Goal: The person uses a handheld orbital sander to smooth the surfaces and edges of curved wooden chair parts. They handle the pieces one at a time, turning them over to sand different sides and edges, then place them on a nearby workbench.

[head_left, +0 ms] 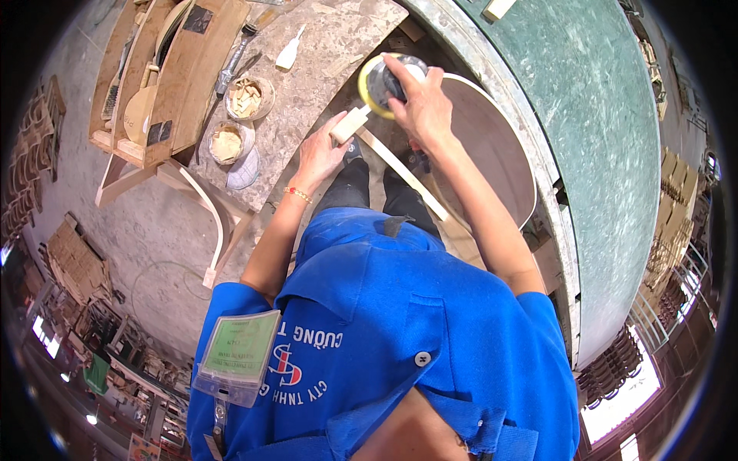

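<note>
My right hand is wrapped over the top of a round power sander with a yellow pad edge. The sander is tilted, its rim close to the end of a pale wooden piece; whether they touch I cannot tell. My left hand grips that piece, thumb and fingers around its block-like end. A long pale wooden strip slants down from beside the block toward my right; I cannot tell whether they are joined.
On the worn workbench at left stand two tubs of wood bits, the upper tub and the lower tub, plus a white squeeze bottle. Curved wooden frames lie farther left. A large round-edged panel and green-topped table bound my right.
</note>
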